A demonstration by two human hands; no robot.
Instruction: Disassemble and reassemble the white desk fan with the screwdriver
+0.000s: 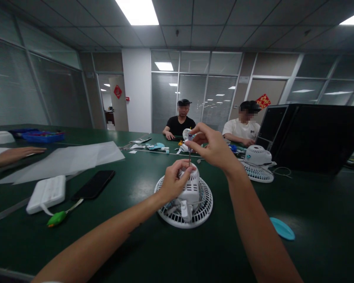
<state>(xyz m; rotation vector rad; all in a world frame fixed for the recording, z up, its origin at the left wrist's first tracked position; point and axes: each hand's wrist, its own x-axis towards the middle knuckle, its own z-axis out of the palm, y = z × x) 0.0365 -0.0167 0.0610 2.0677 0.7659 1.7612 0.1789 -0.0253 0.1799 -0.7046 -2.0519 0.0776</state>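
A white fan housing (191,190) lies face down on its round grille (205,204) on the dark green table (135,236). My left hand (172,182) grips the top of the motor housing, fingers curled around it. My right hand (211,147) hovers above, pinching the handle of a thin screwdriver (190,151) that stands upright with its tip at the housing's top.
A black phone (93,184), a white power bank (46,193) and a green-handled tool (57,218) lie left. A blue disc (282,228) lies right. Another white fan (257,161) and dark monitors (315,135) stand at right. Two people sit opposite; another person's hand (16,153) rests at left beside paper sheets (67,159).
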